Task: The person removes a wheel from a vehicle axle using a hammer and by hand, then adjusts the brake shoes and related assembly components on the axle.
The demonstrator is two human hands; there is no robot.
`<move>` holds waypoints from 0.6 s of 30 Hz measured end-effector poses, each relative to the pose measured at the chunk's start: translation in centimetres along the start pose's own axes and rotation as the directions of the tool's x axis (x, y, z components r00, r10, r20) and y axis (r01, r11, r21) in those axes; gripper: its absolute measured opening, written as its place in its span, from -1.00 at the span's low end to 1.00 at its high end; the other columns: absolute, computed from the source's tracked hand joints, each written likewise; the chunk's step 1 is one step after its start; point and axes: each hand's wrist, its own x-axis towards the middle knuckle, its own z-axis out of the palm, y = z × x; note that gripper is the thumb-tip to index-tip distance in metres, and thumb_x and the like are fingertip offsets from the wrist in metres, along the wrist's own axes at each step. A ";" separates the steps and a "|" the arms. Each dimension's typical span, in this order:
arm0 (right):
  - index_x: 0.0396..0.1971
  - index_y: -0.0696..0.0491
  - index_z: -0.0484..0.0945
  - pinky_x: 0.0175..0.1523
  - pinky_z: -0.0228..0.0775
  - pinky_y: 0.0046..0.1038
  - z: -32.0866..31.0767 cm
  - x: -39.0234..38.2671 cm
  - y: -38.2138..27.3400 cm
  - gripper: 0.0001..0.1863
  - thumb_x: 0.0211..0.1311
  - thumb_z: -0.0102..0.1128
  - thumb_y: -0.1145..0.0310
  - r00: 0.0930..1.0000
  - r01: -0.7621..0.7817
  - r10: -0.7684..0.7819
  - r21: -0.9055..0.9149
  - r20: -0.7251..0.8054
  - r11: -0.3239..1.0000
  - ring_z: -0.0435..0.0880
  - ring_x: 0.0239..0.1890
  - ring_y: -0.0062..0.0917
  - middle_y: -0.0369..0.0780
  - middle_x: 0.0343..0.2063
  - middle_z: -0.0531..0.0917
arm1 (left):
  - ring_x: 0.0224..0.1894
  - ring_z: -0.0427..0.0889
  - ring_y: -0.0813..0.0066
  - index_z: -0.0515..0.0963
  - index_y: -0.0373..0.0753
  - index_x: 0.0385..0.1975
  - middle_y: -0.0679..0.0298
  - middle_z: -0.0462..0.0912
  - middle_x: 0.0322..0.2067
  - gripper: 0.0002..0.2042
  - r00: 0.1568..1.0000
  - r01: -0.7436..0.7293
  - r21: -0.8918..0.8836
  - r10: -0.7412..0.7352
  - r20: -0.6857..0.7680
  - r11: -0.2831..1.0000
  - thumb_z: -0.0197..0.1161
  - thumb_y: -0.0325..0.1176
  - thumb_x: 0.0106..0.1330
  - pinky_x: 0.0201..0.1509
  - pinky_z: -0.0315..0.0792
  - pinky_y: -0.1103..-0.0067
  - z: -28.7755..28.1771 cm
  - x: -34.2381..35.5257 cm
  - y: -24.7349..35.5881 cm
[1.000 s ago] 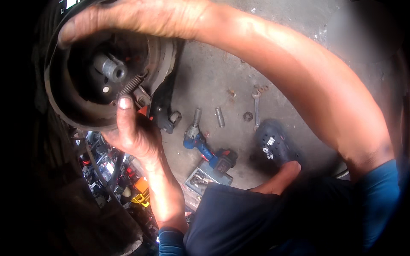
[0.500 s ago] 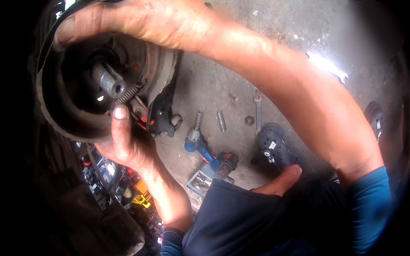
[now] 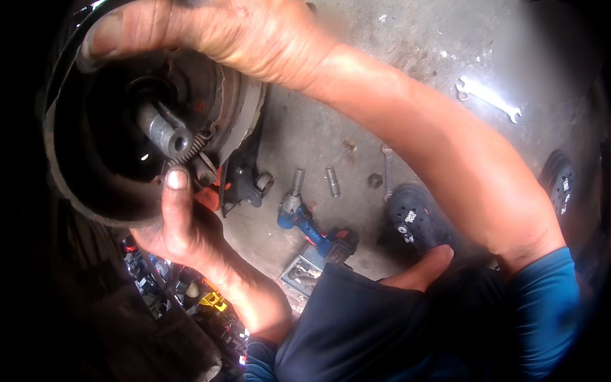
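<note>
A round, dark drum brake with a worn curved rim fills the upper left. A grey metal shaft with a hollow end sticks out of its middle, and a coil spring lies just below that end. My right hand wraps over the upper rim, thumb inside and fingers hidden behind. From below, my left hand grips the lower rim. Its thumb presses up inside, close to the spring, while its fingers are out of sight behind the edge. A black bracket juts out at the brake's right.
On the concrete floor lie a blue impact wrench, a loose socket, a nut, a spanner and a brighter spanner. A metal tray sits by my knee. Mixed items, one a yellow piece, crowd the lower left.
The lower rim has shifted slightly down and left, with my left hand moving along. My right hand keeps its grip on top; its forearm has shifted a little, baring more of the bright spanner.
</note>
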 end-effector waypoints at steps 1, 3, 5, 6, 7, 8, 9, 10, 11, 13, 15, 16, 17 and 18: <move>-0.19 0.15 0.56 0.03 0.47 -0.41 -0.4 0.1 -0.4 -0.20 -0.18 0.40 -0.31 0.996 -0.072 0.069 0.060 0.058 0.996 0.63 -0.15 -0.46 -0.18 -0.28 0.65 | -0.05 0.54 0.38 0.26 -0.28 0.26 0.14 0.51 0.07 -0.32 1.000 0.011 -0.004 -0.011 -0.003 1.000 0.37 -0.55 0.08 0.08 0.47 0.50 0.0 -0.2 -0.1; -0.21 0.16 0.57 0.01 0.48 -0.42 -0.1 0.3 -1.4 -0.23 -0.15 0.39 -0.29 0.986 -0.151 0.146 0.073 0.076 0.986 0.64 -0.18 -0.48 -0.19 -0.32 0.66 | -0.17 0.55 0.43 0.17 -0.23 0.31 0.14 0.52 0.01 -0.29 0.999 -0.017 -0.006 0.017 -0.037 1.000 0.36 -0.53 0.13 -0.06 0.50 0.54 0.2 -0.4 0.2; -0.22 0.17 0.57 -0.02 0.48 -0.44 2.1 0.0 -1.7 -0.25 -0.12 0.38 -0.28 0.987 -0.154 0.151 0.058 0.044 0.986 0.64 -0.21 -0.50 -0.20 -0.35 0.66 | -0.29 0.55 0.47 0.08 -0.19 0.35 0.14 0.53 -0.05 -0.25 0.996 -0.054 0.015 0.055 -0.075 0.998 0.34 -0.51 0.18 -0.19 0.52 0.57 -0.7 -0.6 1.1; -0.23 0.17 0.57 -0.05 0.49 -0.46 3.4 -0.4 -1.1 -0.26 -0.10 0.38 -0.26 0.999 -0.043 0.041 -0.066 -0.035 0.997 0.64 -0.25 -0.53 -0.22 -0.40 0.66 | -0.06 0.48 0.35 0.18 -0.34 0.27 0.07 0.47 0.05 -0.34 0.992 -0.093 0.075 0.099 -0.079 0.993 0.28 -0.49 0.15 0.07 0.37 0.45 -1.9 -1.0 0.8; -0.23 0.17 0.57 -0.07 0.50 -0.47 3.3 -0.4 -1.0 -0.27 -0.10 0.39 -0.25 0.997 0.016 -0.027 -0.146 -0.073 0.989 0.64 -0.28 -0.54 -0.23 -0.42 0.66 | 0.16 0.42 0.23 0.27 -0.49 0.19 0.01 0.41 0.15 -0.41 0.988 -0.131 0.113 0.139 -0.067 0.985 0.23 -0.48 0.11 0.33 0.22 0.32 -2.4 -1.3 0.1; -0.24 0.18 0.57 -0.08 0.50 -0.48 3.2 -0.3 -0.9 -0.28 -0.09 0.39 -0.24 0.990 0.072 -0.098 -0.227 -0.104 0.971 0.64 -0.30 -0.56 -0.24 -0.44 0.66 | 0.16 0.42 0.23 0.27 -0.49 0.19 0.01 0.41 0.15 -0.41 0.987 -0.137 0.102 0.144 -0.067 0.985 0.23 -0.48 0.11 0.33 0.22 0.32 -2.8 -1.5 -0.3; -0.24 0.19 0.57 -0.11 0.50 -0.49 2.7 0.1 -0.6 -0.28 -0.08 0.39 -0.23 0.997 0.037 -0.046 -0.144 -0.062 0.989 0.63 -0.33 -0.57 -0.25 -0.46 0.65 | 0.17 0.41 0.21 0.28 -0.51 0.18 0.00 0.41 0.15 -0.43 0.984 -0.164 0.089 0.169 -0.061 0.983 0.21 -0.45 0.15 0.34 0.20 0.31 -3.5 -1.7 -0.6; -0.24 0.20 0.56 -0.12 0.50 -0.50 2.5 0.4 -0.6 -0.28 -0.08 0.39 -0.23 0.999 0.022 -0.026 -0.103 -0.039 0.994 0.63 -0.35 -0.58 -0.25 -0.47 0.65 | 0.18 0.40 0.19 0.29 -0.52 0.17 -0.02 0.41 0.15 -0.45 0.979 -0.192 0.078 0.196 -0.056 0.978 0.19 -0.42 0.18 0.35 0.19 0.31 -4.2 -1.5 -0.7; -0.24 0.21 0.56 -0.13 0.50 -0.50 2.4 0.5 -0.5 -0.28 -0.07 0.39 -0.22 1.000 0.001 -0.002 -0.060 -0.017 0.998 0.63 -0.37 -0.59 -0.26 -0.48 0.65 | 0.16 0.41 0.18 0.29 -0.55 0.15 -0.05 0.41 0.14 -0.50 0.988 0.113 -0.743 0.006 0.156 0.660 0.13 -0.40 0.25 0.34 0.20 0.26 -5.0 -0.7 -0.9; -0.24 0.21 0.55 -0.14 0.50 -0.50 1.9 1.1 -0.6 -0.27 -0.07 0.39 -0.23 0.992 -0.121 0.120 -0.038 -0.044 0.992 0.61 -0.38 -0.60 -0.26 -0.49 0.64 | 0.15 0.41 0.19 0.30 -0.57 0.13 -0.07 0.41 0.12 -0.54 0.992 0.088 -0.719 0.002 0.123 0.690 0.10 -0.43 0.27 0.34 0.20 0.24 -5.0 -0.1 -0.5; -0.23 0.22 0.55 -0.14 0.50 -0.50 -0.6 2.0 -1.0 -0.27 -0.06 0.39 -0.22 0.969 -0.203 0.181 0.129 0.167 0.971 0.61 -0.37 -0.60 -0.25 -0.48 0.64 | 0.15 0.41 0.21 0.30 -0.58 0.12 -0.10 0.42 0.11 -0.57 0.995 0.068 -0.694 -0.002 0.096 0.717 0.07 -0.46 0.30 0.34 0.19 0.22 -5.7 0.5 -0.4; -0.23 0.23 0.55 -0.13 0.50 -0.50 -0.9 1.7 -0.9 -0.27 -0.06 0.39 -0.22 0.946 -0.239 0.185 0.186 0.267 0.953 0.61 -0.36 -0.61 -0.24 -0.48 0.64 | 0.12 0.42 0.22 0.32 -0.60 0.07 -0.11 0.43 0.07 -0.62 0.994 0.068 -0.647 0.003 0.107 0.760 0.04 -0.49 0.31 0.33 0.20 0.23 -7.1 0.8 -2.0; -0.23 0.23 0.55 -0.13 0.50 -0.50 -1.3 1.3 -0.9 -0.27 -0.06 0.39 -0.22 0.911 -0.289 0.193 0.232 0.364 0.929 0.61 -0.35 -0.61 -0.24 -0.48 0.64 | 0.10 0.43 0.23 0.34 -0.61 0.03 -0.13 0.44 0.04 -0.66 0.993 0.067 -0.598 0.006 0.120 0.799 0.01 -0.51 0.32 0.32 0.21 0.23 -8.4 1.0 -3.7; -0.23 0.23 0.55 -0.12 0.50 -0.50 1.4 0.8 -1.1 -0.27 -0.06 0.39 -0.21 0.970 -0.194 0.178 0.088 0.165 0.977 0.62 -0.33 -0.61 -0.23 -0.45 0.65 | 0.07 0.45 0.23 0.36 -0.62 -0.02 -0.14 0.45 0.01 -0.70 0.992 0.038 -0.498 0.025 0.121 0.866 -0.03 -0.54 0.34 0.31 0.22 0.23 -9.4 1.4 -2.4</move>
